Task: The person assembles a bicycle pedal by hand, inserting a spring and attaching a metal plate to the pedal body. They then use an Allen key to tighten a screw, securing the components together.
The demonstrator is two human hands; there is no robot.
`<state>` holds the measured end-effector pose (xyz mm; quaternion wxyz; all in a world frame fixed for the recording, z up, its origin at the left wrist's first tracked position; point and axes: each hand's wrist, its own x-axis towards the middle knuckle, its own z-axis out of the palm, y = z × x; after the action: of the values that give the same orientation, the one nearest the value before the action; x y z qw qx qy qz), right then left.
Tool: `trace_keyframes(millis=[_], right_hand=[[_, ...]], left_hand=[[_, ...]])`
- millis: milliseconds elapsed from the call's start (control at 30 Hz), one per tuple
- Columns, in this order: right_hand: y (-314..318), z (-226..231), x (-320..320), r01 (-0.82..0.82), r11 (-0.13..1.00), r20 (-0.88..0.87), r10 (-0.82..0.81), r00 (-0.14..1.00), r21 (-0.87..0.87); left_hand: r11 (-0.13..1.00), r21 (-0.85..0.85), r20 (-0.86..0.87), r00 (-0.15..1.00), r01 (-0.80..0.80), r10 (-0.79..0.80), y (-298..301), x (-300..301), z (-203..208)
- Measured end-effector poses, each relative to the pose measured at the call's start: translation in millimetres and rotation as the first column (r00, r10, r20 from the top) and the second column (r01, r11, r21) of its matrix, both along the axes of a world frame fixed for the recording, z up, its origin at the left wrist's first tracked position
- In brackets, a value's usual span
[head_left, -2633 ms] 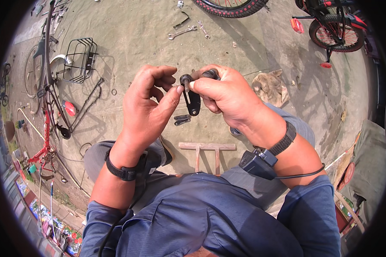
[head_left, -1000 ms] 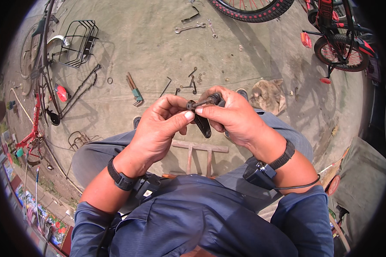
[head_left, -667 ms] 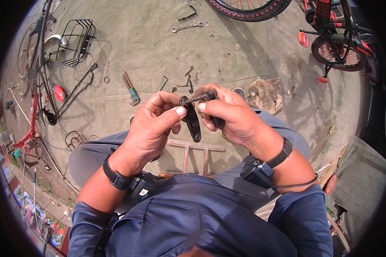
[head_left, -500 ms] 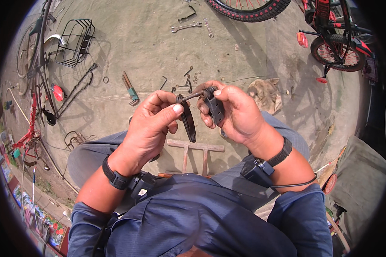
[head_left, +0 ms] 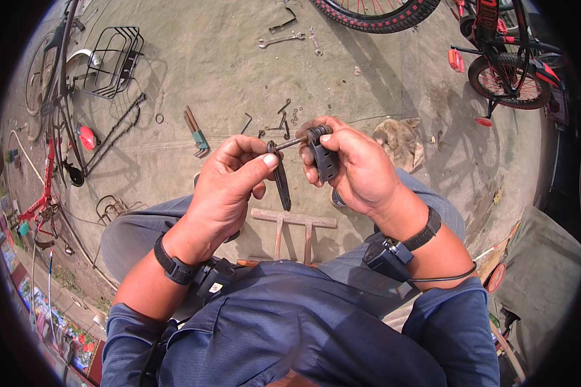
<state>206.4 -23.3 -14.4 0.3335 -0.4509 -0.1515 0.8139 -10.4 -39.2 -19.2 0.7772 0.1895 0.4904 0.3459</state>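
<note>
My left hand (head_left: pixel 229 177) pinches a narrow, flat black arm (head_left: pixel 281 186) near its top, thumb over the joint. The arm hangs down, its lower end free. A thin metal rod (head_left: pixel 292 143) runs from that joint to a black slotted piece (head_left: pixel 326 164) with a ribbed, coil-like top. My right hand (head_left: pixel 363 166) is closed around this piece, the thumb pressing beside the coil. The two black parts stay linked by the rod, and the right fingers partly hide the slotted one.
Beyond my hands lie a hex key set (head_left: pixel 196 134), small bolts (head_left: pixel 283 119), spanners (head_left: pixel 281 40) and a brown rag (head_left: pixel 400 143). A wire basket (head_left: pixel 113 61) and chain (head_left: pixel 115 137) are at left. Bicycles (head_left: pixel 507 77) stand around. A wooden frame (head_left: pixel 295 219) is between my legs.
The black arm's lower end has swung slightly left. More bare rod shows between my hands, and the slotted piece has turned a little in my right fingers.
</note>
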Motion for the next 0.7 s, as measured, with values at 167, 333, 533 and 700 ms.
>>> trace_keyframes(millis=[167, 333, 533, 700], right_hand=[[-0.9, 5.2, -2.7, -0.033, 0.996, 0.102, 0.026, 0.995, 0.077], [-1.9, 6.7, -5.5, -0.056, 0.995, 0.171, 0.041, 0.984, 0.086], [-1.7, 7.9, -5.8, -0.070, 0.993, 0.197, 0.049, 0.979, 0.098], [-1.1, 8.4, -6.0, -0.075, 0.993, 0.190, 0.056, 0.980, 0.092]], left_hand=[[1.000, 0.021, -0.011, 1.000, -0.008, 0.009, -0.8, 0.1, -0.7], [0.998, 0.054, -0.050, 0.999, -0.018, 0.020, -2.7, 1.8, 0.5], [0.998, 0.060, -0.054, 0.998, -0.008, 0.011, -1.9, 1.2, 1.7], [0.996, 0.092, -0.092, 0.995, -0.017, 0.025, -3.8, 3.0, 1.9]])
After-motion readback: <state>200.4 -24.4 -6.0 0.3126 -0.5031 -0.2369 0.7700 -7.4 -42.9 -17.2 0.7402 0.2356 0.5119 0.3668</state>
